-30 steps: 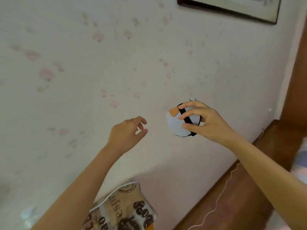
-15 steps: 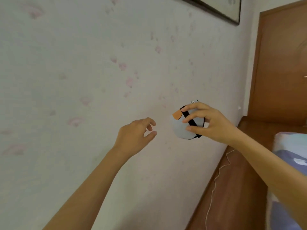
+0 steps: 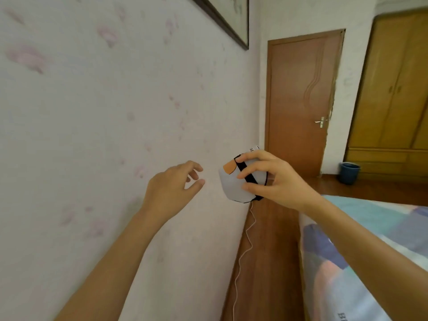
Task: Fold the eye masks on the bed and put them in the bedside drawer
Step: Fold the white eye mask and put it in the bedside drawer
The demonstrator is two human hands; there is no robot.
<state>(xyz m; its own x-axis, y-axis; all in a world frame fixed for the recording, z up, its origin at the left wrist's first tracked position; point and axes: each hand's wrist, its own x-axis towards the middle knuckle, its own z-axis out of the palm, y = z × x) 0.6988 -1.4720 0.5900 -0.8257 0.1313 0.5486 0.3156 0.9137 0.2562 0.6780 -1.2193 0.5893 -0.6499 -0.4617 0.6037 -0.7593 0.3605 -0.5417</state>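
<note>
A: Where's the eye mask (image 3: 232, 185) right now?

B: Held up in the air at the middle of the frame, in front of the wallpapered wall (image 3: 97, 135). The right hand (image 3: 275, 179) has it, thumb underneath and fingers (image 3: 249, 157) curled over the top, pinching it folded.

A: Which way does it point?

B: The folded bundle is rounded, so I can't call a clear long axis. Its pale grey face turns toward the left of the frame, an orange patch sits at its upper left, and a black strap runs diagonally from upper left down to lower right under the fingers.

A: And the left hand (image 3: 171, 188)?

B: Empty, just left of the mask and not touching it, fingers loosely curled with the thumb apart.

A: Anything hard to see?

B: The palm covers the mask's right part. A small white tag pokes up above the fingers, its print too small to read. The bed (image 3: 361, 262) at lower right is cut off by the frame edge. A white cord (image 3: 243, 256) trails down onto the floor (image 3: 273, 251) below the mask; its upper end is hidden
</note>
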